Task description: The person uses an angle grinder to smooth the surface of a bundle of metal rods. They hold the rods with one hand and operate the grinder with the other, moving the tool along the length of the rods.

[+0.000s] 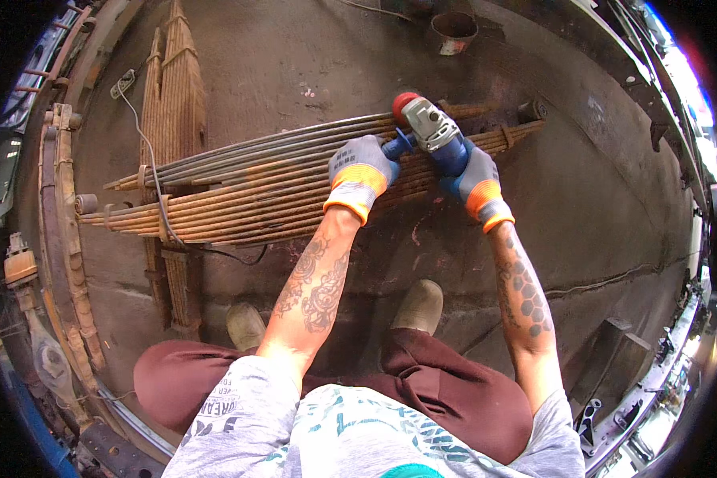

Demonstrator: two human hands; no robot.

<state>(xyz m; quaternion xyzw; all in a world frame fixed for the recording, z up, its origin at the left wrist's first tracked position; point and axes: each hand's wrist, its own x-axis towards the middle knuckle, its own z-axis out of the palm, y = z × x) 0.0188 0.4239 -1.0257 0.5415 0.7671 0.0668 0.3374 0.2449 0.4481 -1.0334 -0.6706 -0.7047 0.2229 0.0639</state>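
Head cam: L hand clamped on side hdl of grinder, R hand round its body; leaf springs mostly L.

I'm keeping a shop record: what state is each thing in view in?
Angle grinder, held; running or not, unclear
Left hand, gloved, closed around its side handle
Right hand, gloved, closed around its body
Far leaf spring, partly grey, partly rusty
Near leaf spring, rusty
Cable, loose across both springs
Round can, open
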